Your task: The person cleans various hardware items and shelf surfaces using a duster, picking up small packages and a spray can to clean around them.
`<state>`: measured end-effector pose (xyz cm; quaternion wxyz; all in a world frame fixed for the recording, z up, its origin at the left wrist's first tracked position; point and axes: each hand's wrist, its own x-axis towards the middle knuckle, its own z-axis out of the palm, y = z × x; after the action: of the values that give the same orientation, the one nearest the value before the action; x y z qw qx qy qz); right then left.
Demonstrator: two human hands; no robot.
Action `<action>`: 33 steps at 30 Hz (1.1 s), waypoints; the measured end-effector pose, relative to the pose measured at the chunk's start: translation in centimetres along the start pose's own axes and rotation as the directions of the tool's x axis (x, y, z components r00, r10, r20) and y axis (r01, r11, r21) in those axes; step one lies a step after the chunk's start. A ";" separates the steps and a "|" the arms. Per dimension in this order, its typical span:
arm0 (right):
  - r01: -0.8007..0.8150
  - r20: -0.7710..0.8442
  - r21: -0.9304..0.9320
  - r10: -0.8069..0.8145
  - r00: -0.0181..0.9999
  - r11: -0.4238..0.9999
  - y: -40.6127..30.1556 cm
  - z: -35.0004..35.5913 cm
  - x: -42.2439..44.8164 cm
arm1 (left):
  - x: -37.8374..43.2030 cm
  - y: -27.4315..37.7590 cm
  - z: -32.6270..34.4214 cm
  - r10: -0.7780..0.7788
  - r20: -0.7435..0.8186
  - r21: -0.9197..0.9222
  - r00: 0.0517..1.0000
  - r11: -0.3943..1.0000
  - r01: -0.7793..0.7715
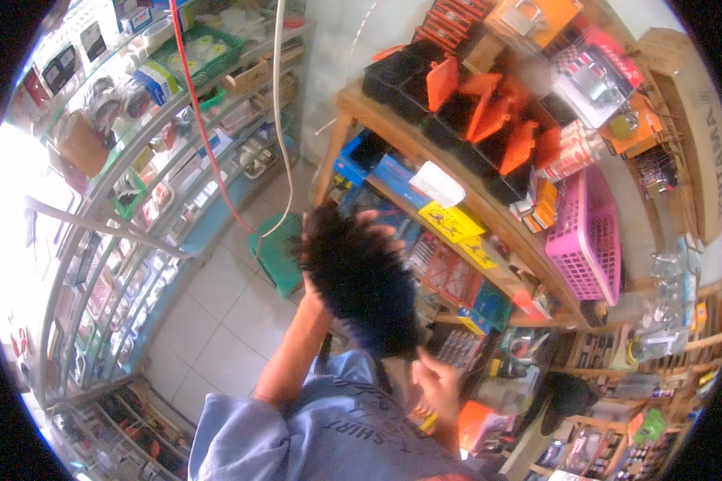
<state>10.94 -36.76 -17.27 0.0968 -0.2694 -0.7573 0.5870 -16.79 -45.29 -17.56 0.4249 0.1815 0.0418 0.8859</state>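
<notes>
A black, bristly thing [364, 282], blurred and perhaps a duster or brush, spans the space before my chest. My left hand [379, 231] is cupped around its upper end from behind, with several fingertips showing past the bristles and the palm mostly hidden. Close to its lower right end is my right hand [436, 376], fingers curled; blur hides whether it grips anything. Below are the sleeves and front of a blue-grey T-shirt [349, 433] with print.
Glass shelves [156, 126] of packaged goods curve along the left. A wooden shelf unit [361, 111] carries black bins with orange lids [484, 108] and a pink basket [583, 240]. A green plastic stool or container [277, 255] stands on the tiles; red and white cords hang above.
</notes>
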 end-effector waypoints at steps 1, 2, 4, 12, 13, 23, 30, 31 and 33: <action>-0.034 -0.058 0.046 0.037 0.998 0.998 -0.2 0.1 0.1 | 0.4 0.7 1.7 0.039 -0.205 -0.115 0.978 0.991 -0.064; -0.034 -0.052 0.041 0.036 0.998 0.999 -0.5 -0.1 0.2 | 0.7 1.4 2.7 0.060 -0.404 -0.210 0.913 0.965 -0.156; -0.213 0.135 0.036 0.207 0.969 0.976 -1.2 -0.7 0.3 | 0.8 1.5 1.0 0.090 -0.374 -0.173 0.923 0.971 -0.165; -0.141 0.190 -0.001 0.138 0.972 0.990 -1.2 -3.4 0.8 | 0.4 2.9 -0.4 0.025 -0.268 -0.105 0.963 0.993 -0.055; -0.140 0.192 -0.003 0.138 0.972 0.990 -1.4 -3.4 0.9 | 0.4 3.0 -0.4 0.026 -0.207 -0.128 0.978 0.990 -0.054; -0.151 0.099 -0.065 0.157 0.983 0.986 -1.8 -4.4 1.1 | 0.3 2.6 1.1 0.026 -0.335 -0.201 0.942 0.975 -0.098; -0.109 0.105 -0.028 0.112 0.988 0.994 -1.2 -4.6 0.2 | 0.3 1.6 0.6 -0.029 -0.223 -0.099 0.974 0.995 0.007; -0.115 0.138 -0.043 0.120 0.983 0.992 -1.3 -4.5 0.1 | 0.3 1.5 -0.1 -0.057 -0.135 -0.133 0.989 0.990 0.039; -0.109 0.086 -0.068 0.115 0.990 0.992 -1.2 -4.2 0.0 | 0.4 1.3 1.9 -0.050 -0.278 -0.194 0.959 0.981 -0.005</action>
<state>12.55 -33.40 -14.89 0.0211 -0.2878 -0.7626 0.5789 -17.32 -45.97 -15.40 0.4403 0.0113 0.0179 0.8976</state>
